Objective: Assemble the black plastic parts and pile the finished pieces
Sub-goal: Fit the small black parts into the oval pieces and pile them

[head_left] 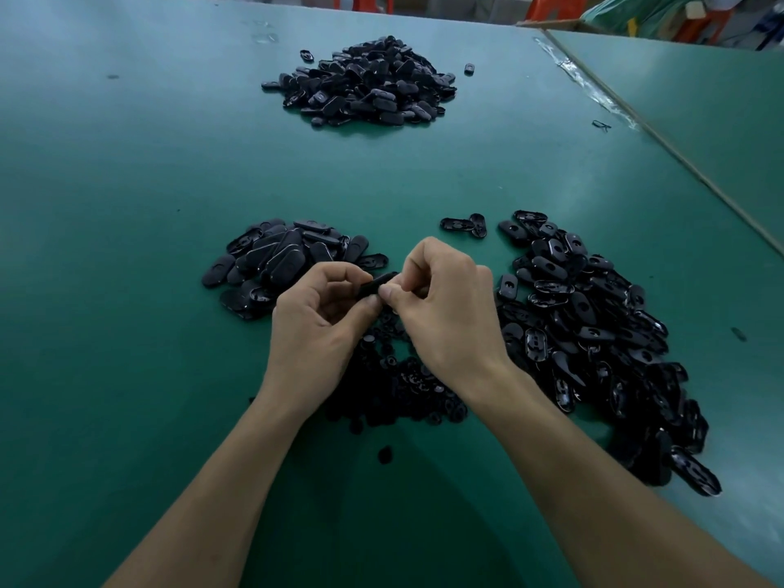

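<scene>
Both hands meet over the middle of the green table. My left hand and my right hand pinch one black oval plastic part between their fingertips, held edge-on above the table. Under the hands lies a heap of small round black pieces, partly hidden by my wrists. A pile of closed oval shells sits to the left of the hands. A long heap of open oval shells with holes spreads to the right. A large pile of black oval pieces lies far across the table.
Two loose shells lie just beyond my right hand. One round piece lies alone between my forearms. A seam with tape runs along the right, joining a second green table. Orange stools stand at the back.
</scene>
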`<state>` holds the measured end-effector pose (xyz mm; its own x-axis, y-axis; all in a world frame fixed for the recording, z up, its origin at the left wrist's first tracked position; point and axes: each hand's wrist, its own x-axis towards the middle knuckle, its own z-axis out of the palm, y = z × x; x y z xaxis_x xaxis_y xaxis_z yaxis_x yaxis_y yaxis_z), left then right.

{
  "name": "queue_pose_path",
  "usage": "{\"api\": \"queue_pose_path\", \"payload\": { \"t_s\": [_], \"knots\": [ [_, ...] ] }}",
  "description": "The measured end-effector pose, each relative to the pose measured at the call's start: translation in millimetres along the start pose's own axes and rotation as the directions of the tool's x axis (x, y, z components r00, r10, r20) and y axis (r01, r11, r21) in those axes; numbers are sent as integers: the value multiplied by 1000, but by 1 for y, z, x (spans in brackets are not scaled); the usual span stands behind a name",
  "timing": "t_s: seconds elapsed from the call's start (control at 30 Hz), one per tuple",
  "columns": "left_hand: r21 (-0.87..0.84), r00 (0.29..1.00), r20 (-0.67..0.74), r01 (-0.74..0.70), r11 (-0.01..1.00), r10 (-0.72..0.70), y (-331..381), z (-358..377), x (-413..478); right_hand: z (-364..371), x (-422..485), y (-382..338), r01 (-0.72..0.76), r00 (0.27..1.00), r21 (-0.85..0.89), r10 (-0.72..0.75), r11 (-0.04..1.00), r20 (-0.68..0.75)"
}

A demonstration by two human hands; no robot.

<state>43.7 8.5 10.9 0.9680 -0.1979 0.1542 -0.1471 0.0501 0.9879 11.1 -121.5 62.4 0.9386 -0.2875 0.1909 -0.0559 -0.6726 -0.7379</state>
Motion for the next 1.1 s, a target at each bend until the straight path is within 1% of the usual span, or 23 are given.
{"api": "queue_pose_path", "payload": {
  "t_s": [0.13, 0.33, 0.53, 0.67, 0.73, 0.8, 0.87, 1.0, 1.1],
  "knots": [
    [-14, 1000, -17, 8, 1000, -8, 0, 1, -1, 2, -1, 0, 5, 1000, -53, -6, 999, -27],
    [37, 999, -49, -6, 999, 8, -1, 2, 0, 2, -4, -8, 83, 996, -102, -79, 991, 47],
    [29, 999, -44, -18, 999, 19, -1, 1, 0, -10, -1, -10, 131, 980, -95, -115, 987, 163],
    [-24, 1000, -18, -8, 1000, 8, 0, 4, 0, -20, 5, -4, 118, 982, -67, -106, 991, 158],
    [-59, 1000, 0, -1, 998, 1, -1, 5, 0, -22, 9, 0, 119, 975, -79, -101, 990, 196],
    [-77, 1000, 18, 2, 997, -1, -1, 4, 0, -23, 12, 2, 108, 967, -32, -97, 994, 238],
    [-94, 1000, 27, 3, 996, -1, -1, 2, 0, -25, 16, 5, 93, 964, 19, -95, 995, 249],
    [-134, 1000, -16, 24, 991, -26, -2, 2, 0, -27, 19, 11, 59, 957, 66, -76, 996, 281],
    [-152, 999, -29, 36, 988, -41, -3, 1, 1, -25, 18, 13, 55, 961, 81, -75, 995, 266]
  ]
}}
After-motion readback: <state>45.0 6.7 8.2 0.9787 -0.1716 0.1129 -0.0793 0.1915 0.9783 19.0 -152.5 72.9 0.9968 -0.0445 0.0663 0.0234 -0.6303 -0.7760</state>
